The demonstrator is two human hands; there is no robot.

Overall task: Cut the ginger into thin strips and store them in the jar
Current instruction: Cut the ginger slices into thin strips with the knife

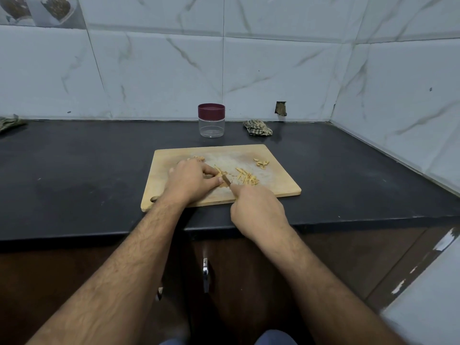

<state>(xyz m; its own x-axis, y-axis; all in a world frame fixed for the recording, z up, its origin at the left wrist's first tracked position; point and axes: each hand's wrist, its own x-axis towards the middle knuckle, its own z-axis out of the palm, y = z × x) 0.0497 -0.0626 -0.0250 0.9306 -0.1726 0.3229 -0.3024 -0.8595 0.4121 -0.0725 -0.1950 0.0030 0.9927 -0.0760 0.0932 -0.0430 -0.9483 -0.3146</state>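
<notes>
- Illumination: dim, cool and even; source appears to lie overhead, though it is out of frame.
- Shadows: soft, weak beneath the cutting board and forearms.
- Glare: pale sheen on the wall tiles; bright reflection on the cabinet handle.
- Distortion: wide-angle bowing of the counter edge.
- Sharpness: slightly soft; ginger strips lack detail.

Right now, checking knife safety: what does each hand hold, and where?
Right hand grips the small knife by its hidden handle; left hand pinches the pale ginger piece beside the blade.
</notes>
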